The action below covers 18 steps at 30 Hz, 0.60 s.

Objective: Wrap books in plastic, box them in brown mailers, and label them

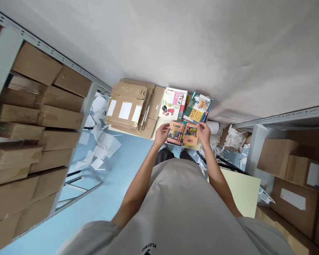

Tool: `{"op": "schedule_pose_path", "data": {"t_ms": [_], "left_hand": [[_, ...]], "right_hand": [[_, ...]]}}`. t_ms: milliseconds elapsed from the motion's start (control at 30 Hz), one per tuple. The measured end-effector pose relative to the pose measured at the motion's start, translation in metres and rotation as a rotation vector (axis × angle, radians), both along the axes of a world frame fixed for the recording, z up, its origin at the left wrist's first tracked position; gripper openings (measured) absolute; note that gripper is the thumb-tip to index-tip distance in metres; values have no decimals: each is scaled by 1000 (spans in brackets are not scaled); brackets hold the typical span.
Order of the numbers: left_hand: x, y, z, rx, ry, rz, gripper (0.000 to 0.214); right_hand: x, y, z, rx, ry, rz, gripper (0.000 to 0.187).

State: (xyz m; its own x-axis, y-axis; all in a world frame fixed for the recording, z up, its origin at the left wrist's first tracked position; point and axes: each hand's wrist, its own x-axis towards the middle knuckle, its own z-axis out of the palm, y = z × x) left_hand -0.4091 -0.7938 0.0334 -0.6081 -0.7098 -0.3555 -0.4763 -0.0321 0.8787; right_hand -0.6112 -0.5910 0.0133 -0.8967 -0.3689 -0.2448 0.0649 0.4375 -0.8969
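Gray shirt [183, 205] lies nearest; left hand [162, 134] pinches an orange booklet's edge [176, 134], right hand [204, 132] a second booklet's corner [190, 139], long axes pointing away from the wearer.

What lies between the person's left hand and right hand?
The head view shows two pinkish illustrated covers side by side between the left hand and the right hand.

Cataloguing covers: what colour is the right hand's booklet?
The booklet is peach with multicoloured artwork; see head view.

Soft, diffuse light; grey wall [202, 46] faintly shadowed; boxes [60, 117] at left blurred (edges stretched).
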Motion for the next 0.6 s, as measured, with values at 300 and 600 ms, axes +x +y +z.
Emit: {"op": "schedule_pose_path", "data": {"t_ms": [300, 600], "left_hand": [[-24, -92, -33, -187, -89, 24, 43], [-34, -114, -65, -47, -89, -56, 56]], "right_hand": [[18, -88, -1, 0, -9, 120, 54], [57, -140, -4, 201, -85, 190, 48]]}}
